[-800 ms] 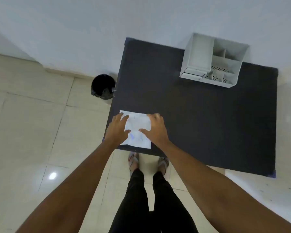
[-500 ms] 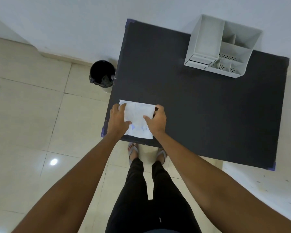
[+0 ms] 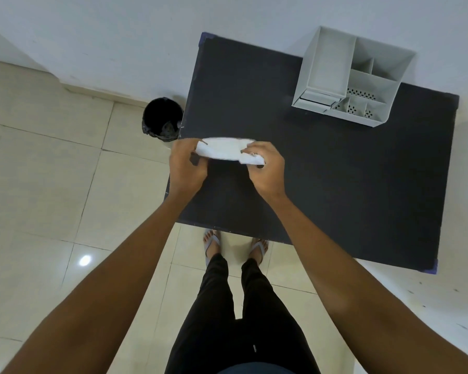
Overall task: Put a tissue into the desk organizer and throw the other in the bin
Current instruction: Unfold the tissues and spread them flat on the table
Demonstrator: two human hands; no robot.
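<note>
A white tissue (image 3: 223,151) is held up off the black table (image 3: 335,171) between both hands, above the table's left side. My left hand (image 3: 187,166) pinches its left end and my right hand (image 3: 266,168) grips its right end, where the paper is bunched. Whether this is one tissue or two stacked together I cannot tell. The grey desk organizer (image 3: 351,79) with several compartments stands at the table's far right against the wall. A black bin (image 3: 161,118) with a dark liner sits on the floor just left of the table.
A white wall runs behind the table and bin. The floor is pale glossy tile. My legs in black trousers and my sandalled feet (image 3: 234,245) stand at the table's near edge.
The tissue lay flat on the table under both hands; now both hands have lifted it off the surface and it is stretched between them. The view has shifted slightly.
</note>
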